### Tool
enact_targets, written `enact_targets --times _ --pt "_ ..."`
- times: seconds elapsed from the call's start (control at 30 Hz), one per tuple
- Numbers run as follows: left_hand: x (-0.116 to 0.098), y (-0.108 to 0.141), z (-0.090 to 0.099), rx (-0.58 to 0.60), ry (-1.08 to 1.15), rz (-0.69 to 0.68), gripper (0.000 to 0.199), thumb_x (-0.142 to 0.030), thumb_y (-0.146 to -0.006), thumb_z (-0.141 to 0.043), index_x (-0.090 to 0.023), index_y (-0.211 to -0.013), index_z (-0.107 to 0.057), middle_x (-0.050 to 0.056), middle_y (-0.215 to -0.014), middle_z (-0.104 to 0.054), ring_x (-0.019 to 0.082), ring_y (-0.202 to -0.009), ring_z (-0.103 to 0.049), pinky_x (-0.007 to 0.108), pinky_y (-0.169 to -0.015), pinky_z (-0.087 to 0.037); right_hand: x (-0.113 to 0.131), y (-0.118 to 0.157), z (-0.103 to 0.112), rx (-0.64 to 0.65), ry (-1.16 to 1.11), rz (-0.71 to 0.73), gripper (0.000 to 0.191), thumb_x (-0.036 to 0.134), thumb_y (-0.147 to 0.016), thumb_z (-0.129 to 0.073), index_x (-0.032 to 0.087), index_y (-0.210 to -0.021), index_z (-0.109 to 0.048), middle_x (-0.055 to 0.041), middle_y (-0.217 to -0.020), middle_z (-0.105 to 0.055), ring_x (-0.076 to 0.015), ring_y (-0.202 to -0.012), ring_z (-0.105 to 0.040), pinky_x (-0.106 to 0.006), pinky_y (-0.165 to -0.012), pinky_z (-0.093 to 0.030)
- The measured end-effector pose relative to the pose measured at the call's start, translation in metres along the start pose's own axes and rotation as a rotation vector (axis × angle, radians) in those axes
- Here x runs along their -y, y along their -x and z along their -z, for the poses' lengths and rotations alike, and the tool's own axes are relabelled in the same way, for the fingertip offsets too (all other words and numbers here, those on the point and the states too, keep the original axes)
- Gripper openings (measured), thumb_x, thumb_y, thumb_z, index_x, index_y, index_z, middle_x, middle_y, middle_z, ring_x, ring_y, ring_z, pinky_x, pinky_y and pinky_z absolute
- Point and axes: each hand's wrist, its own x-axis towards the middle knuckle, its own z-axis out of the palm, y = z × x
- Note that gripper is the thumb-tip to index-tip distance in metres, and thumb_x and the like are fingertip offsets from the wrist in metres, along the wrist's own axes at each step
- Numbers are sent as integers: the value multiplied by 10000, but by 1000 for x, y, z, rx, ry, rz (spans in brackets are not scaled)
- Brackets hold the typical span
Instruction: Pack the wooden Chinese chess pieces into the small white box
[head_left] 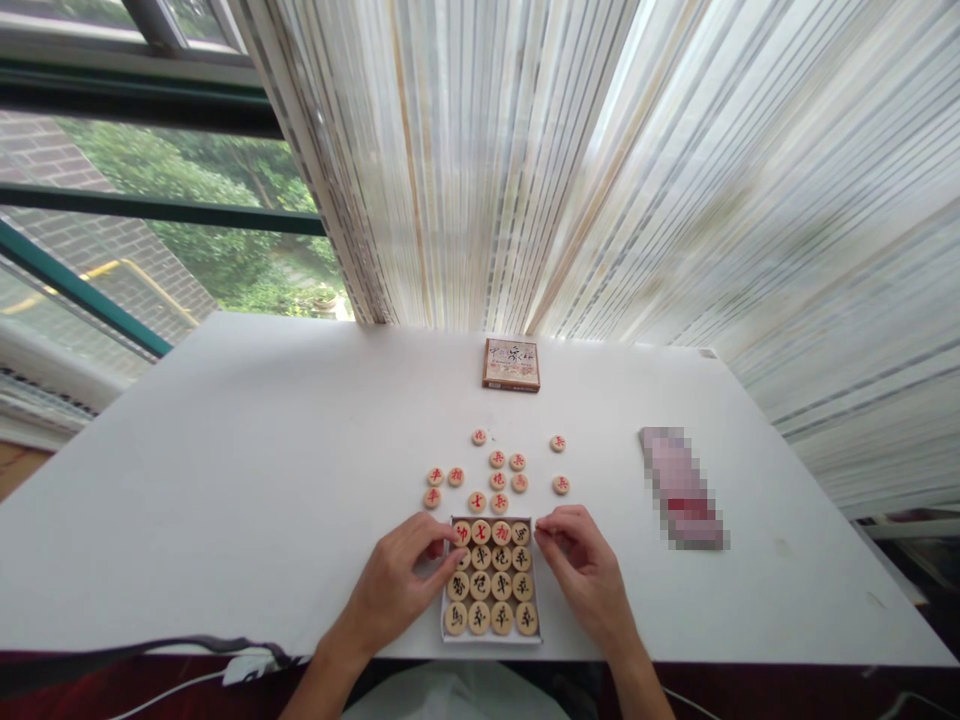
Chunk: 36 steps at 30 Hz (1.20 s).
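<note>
A shallow white box [541,600] stands at the table's near edge, packed with rows of round wooden Chinese chess pieces. Most are marked in black; red-marked ones fill much of the far row. My left hand [401,570] reaches over the box's far left corner, with thumb and forefinger pinched about a red-marked Chinese chess piece [463,533]; the thumb partly covers the piece below it. Beside the far right corner is my right hand [585,570], its thumb and forefinger pressed together. Whatever lies between those fingertips is too small to make out.
Several loose red-marked pieces [498,481] lie beyond the box. Farther back is a flat printed box [511,365]. A pixelated pink object [682,490] lies at the right. Striped curtains [465,170] hang behind the white table [262,480], and a dark cable [150,650] runs along its front left.
</note>
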Motion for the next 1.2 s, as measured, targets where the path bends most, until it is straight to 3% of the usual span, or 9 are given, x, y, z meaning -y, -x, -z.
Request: enact_targets --times 0.3,0.47,0.7,1.2 --pt "1 1 -1 28 -56 12 107 -322 -980 -615 -221 -996 -648 -4 -794 -625 143 -708 -595 266 -687 -488 -4 1 0 -1 -52 -48 177 242 -957 -642 262 -1132 -631 -61 -1066 -615 -208 -972 -648 -350 -879 -564" --pt "3 1 -3 36 -55 23 124 -340 -978 -617 -224 -1009 -649 -3 -790 -636 145 -697 -598 272 -689 -490 -5 2 -1 -22 -22 -24 113 246 -958 -642 256 -1070 -659 -62 -1062 -632 -216 -1012 -643 -341 -884 -561" --pt "3 1 -3 47 -58 37 137 -351 -980 -611 -223 -997 -656 -2 -783 -644 145 -688 -599 273 -680 -491 3 2 -2 -58 11 -34 59 288 -941 -674 240 -974 -682 -45 -947 -660 -203 -892 -657 -315 -789 -565" --pt "-1 -1 -2 35 -63 32 135 -337 -974 -613 -214 -972 -669 9 -787 -665 152 -693 -614 273 -690 -508 20 3 -11 7 171 -159 235 441 -946 -649 218 -946 -722 -33 -834 -731 -185 -697 -636 -283 -628 -520"
